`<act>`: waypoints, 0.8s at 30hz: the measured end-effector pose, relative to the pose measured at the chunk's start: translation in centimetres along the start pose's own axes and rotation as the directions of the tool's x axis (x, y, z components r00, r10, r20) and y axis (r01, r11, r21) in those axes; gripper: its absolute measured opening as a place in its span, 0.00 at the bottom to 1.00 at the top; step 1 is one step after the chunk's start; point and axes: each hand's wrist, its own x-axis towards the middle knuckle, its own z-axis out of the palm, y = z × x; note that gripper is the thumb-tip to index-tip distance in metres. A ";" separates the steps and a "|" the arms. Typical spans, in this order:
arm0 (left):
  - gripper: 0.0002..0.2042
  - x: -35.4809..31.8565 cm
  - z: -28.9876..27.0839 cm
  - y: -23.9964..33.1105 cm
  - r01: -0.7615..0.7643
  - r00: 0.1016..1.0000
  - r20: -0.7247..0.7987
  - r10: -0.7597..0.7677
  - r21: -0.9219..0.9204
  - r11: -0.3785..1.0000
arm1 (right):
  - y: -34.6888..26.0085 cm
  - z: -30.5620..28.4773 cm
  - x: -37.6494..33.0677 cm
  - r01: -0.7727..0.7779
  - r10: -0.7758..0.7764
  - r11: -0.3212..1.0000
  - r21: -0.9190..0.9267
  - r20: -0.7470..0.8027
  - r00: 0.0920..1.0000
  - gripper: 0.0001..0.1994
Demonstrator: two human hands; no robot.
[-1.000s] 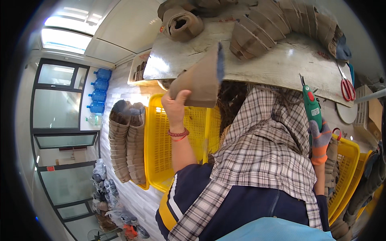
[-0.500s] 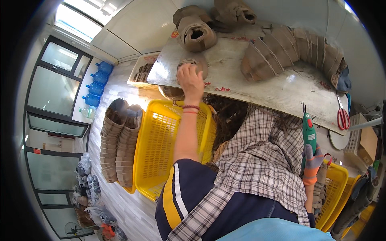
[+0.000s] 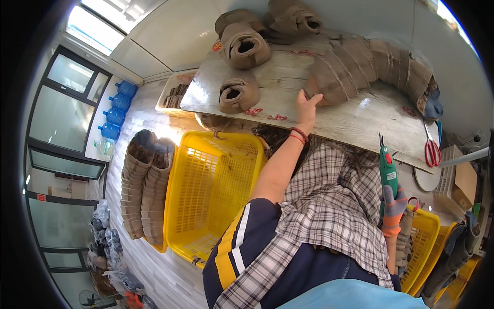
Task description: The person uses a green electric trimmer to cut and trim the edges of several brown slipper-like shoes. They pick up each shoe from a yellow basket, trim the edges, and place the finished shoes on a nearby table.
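Note:
My bare left hand (image 3: 307,107) is at the near left end of a row of nested brown, curled, leather-like pieces (image 3: 350,67), its thumb and fingers closing on the end piece's lower edge. In my right hand (image 3: 394,208), which wears a grey and orange glove, is a green handheld power tool (image 3: 388,170) with a slim pointed tip facing up. One rolled brown piece (image 3: 239,92) stands alone at the table's left front. Behind it sit a second rolled piece (image 3: 244,46) and several more.
The worn wooden table (image 3: 381,113) carries red-handled scissors (image 3: 432,152) at its right edge. A yellow basket (image 3: 177,190) stands below left, beside two stacks of brown pieces (image 3: 134,195). More yellow baskets (image 3: 427,232) are at right. Blue water bottles (image 3: 117,116) line the left wall.
My left hand has let go of the rolled piece at the table's left and moved right to the nested row. My right hand still holds the green tool in nearly the same place.

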 end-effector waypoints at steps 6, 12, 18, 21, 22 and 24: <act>0.19 0.0 -1.4 8.2 -0.132 0.991 0.040 0.128 0.137 0.982 | -0.3 -0.8 0.6 -0.033 0.033 0.999 -0.017 -0.001 0.999 0.15; 0.17 -3.1 -4.6 19.3 -0.080 0.989 -0.136 0.060 -0.142 0.987 | -1.9 0.0 1.6 0.112 -0.113 0.993 0.038 0.023 0.993 0.19; 0.16 -6.9 -4.5 23.8 0.206 0.940 -0.141 -0.310 -0.489 0.847 | -3.9 0.8 3.9 0.579 -0.576 0.758 -0.298 0.108 0.810 0.28; 0.16 -7.2 -3.4 22.9 0.311 0.909 -0.078 -0.409 -0.526 0.792 | -6.9 0.9 4.0 0.728 -0.750 0.484 -0.485 0.199 0.631 0.32; 0.16 -7.3 -2.9 22.2 0.338 0.898 -0.066 -0.435 -0.528 0.779 | -6.8 1.0 4.1 0.747 -0.782 0.443 -0.496 0.192 0.592 0.32; 0.15 -7.3 -1.7 20.8 0.400 0.873 -0.048 -0.486 -0.502 0.767 | -7.1 0.7 4.1 0.763 -0.827 0.350 -0.543 0.204 0.524 0.33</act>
